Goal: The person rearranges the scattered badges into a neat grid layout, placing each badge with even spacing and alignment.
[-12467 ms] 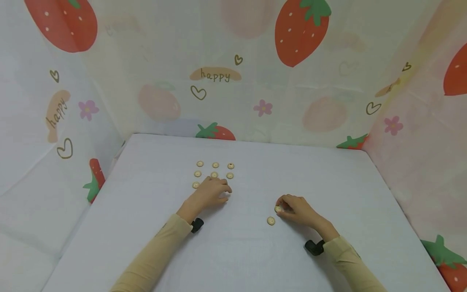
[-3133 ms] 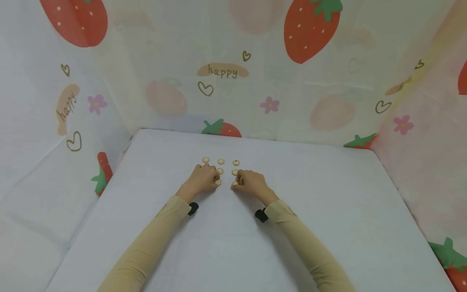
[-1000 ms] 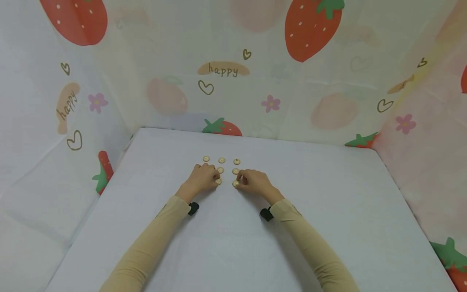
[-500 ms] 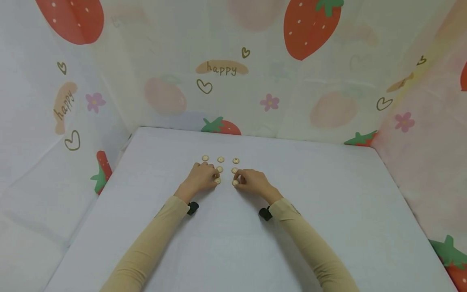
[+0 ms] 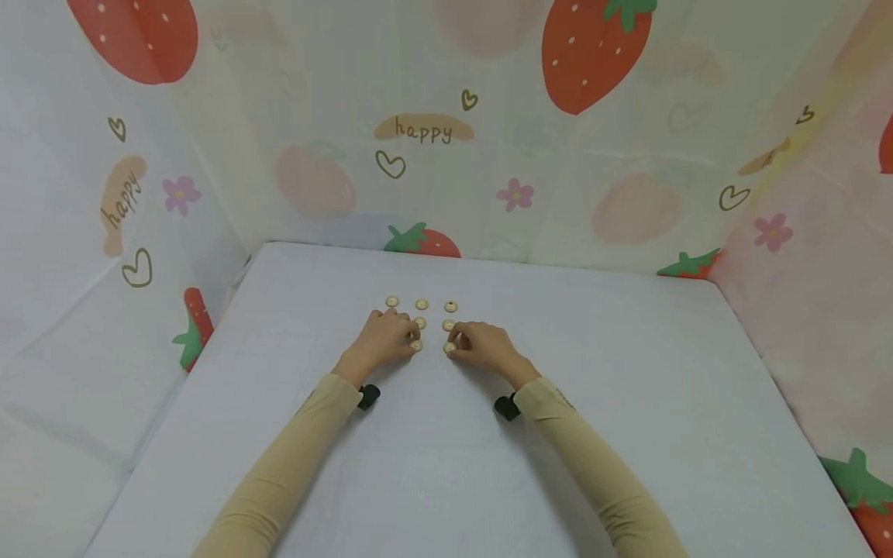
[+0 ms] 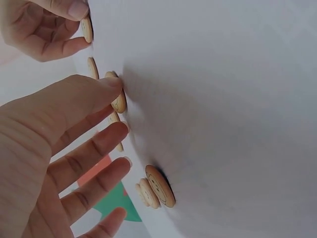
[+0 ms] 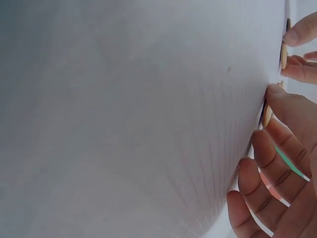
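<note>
Small round wooden discs stand in rows on the white table; line-drawn faces show on some. My left hand (image 5: 384, 339) pinches the front-middle disc (image 5: 416, 346) between thumb and forefinger, its other fingers spread apart in the left wrist view. Just right of it, my right hand (image 5: 486, 347) pinches the front-right disc (image 5: 449, 349) by its edges, thumb nearest me. Both discs lie at the table surface. Beneath the left hand's outer fingers, a front-left disc (image 6: 159, 186) appears in the left wrist view. From the head view the left hand hides part of the rows.
Behind the hands lies a back row with a left disc (image 5: 392, 301), a middle disc (image 5: 422, 304) and a right disc (image 5: 450, 307). Middle-row discs (image 5: 449, 325) sit close to the fingers. A strawberry-print cloth (image 5: 418, 194) encloses the table (image 5: 446, 480) at back and sides.
Since the oldest frame, my right hand has come left to the front row, and the two loose discs on the right have left that spot. Over the last second both hands stay almost still.
</note>
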Motion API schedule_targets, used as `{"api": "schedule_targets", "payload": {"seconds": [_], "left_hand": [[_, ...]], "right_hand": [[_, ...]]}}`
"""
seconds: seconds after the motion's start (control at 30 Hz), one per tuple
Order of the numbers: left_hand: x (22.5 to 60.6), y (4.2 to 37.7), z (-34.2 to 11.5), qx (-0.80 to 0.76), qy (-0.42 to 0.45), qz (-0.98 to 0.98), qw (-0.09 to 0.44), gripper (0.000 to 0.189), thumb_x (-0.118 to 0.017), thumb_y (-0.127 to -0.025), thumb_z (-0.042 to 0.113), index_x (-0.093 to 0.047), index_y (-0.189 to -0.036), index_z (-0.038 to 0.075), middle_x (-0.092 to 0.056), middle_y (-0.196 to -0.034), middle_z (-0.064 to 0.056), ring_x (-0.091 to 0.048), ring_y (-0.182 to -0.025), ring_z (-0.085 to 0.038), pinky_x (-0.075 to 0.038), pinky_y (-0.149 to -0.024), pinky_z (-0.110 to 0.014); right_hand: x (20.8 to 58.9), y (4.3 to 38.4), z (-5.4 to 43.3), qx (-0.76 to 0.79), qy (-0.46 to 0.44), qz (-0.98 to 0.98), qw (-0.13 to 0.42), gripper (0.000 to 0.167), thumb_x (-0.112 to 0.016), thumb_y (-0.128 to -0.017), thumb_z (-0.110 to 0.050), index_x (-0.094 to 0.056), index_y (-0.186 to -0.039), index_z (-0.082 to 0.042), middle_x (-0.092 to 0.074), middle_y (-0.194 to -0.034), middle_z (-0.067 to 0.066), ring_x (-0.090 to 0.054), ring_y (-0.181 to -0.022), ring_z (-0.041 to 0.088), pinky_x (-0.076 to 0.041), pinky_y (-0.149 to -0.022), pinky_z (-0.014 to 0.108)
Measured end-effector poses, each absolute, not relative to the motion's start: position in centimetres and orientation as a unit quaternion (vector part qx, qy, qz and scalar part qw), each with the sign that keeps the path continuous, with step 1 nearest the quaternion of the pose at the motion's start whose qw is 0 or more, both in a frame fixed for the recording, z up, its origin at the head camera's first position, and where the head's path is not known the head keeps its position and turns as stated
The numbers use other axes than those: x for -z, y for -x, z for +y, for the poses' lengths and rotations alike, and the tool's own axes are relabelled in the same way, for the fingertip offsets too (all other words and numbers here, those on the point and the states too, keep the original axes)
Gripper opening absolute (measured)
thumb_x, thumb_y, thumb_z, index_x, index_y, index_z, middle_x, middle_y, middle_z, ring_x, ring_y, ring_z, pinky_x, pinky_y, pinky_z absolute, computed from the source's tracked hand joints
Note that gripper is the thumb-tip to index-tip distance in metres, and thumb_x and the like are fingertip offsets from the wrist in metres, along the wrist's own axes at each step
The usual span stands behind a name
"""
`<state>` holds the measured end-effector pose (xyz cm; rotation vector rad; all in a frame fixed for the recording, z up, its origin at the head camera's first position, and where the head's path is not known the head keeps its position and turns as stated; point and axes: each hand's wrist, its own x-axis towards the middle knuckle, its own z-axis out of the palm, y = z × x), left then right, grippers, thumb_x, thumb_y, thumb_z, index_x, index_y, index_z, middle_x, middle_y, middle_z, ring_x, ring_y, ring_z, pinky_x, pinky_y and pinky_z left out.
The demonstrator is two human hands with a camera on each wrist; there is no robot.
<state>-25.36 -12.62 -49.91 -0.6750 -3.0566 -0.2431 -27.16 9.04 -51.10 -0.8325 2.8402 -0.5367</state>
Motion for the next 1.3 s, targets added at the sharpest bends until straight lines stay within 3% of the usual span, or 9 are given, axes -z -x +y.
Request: {"api": "schedule_targets", "payload": {"seconds": [1.1, 1.3], "left_hand": [[50.54, 25.98, -13.00, 0.081, 0.203, -0.976, -0.008, 0.017, -0.067, -0.083, 0.027, -0.071, -0.098, 0.020, -0.063, -0.090, 0.002, -0.052, -0.088, -0.020, -0.039, -0.085, -0.048], [50.42, 26.08, -13.37, 0.082, 0.199, -0.976, -0.014, 0.024, -0.065, -0.085, 0.034, -0.069, -0.103, 0.020, -0.064, -0.094, 0.001, -0.054, -0.091, -0.020, -0.039, -0.087, -0.050]], "right_hand": [[51.40, 27.44, 8.75, 0.179, 0.262, 0.945, 0.076, 0.027, -0.067, -0.083, -0.038, -0.064, -0.100, -0.018, -0.054, -0.070, -0.007, -0.048, -0.063, 0.008, -0.038, -0.057, 0.025], [51.36, 27.63, 9.46, 0.176, 0.249, 0.949, 0.081, 0.029, -0.067, -0.082, -0.039, -0.063, -0.103, -0.019, -0.055, -0.072, -0.007, -0.049, -0.064, 0.008, -0.039, -0.058, 0.025]]}}
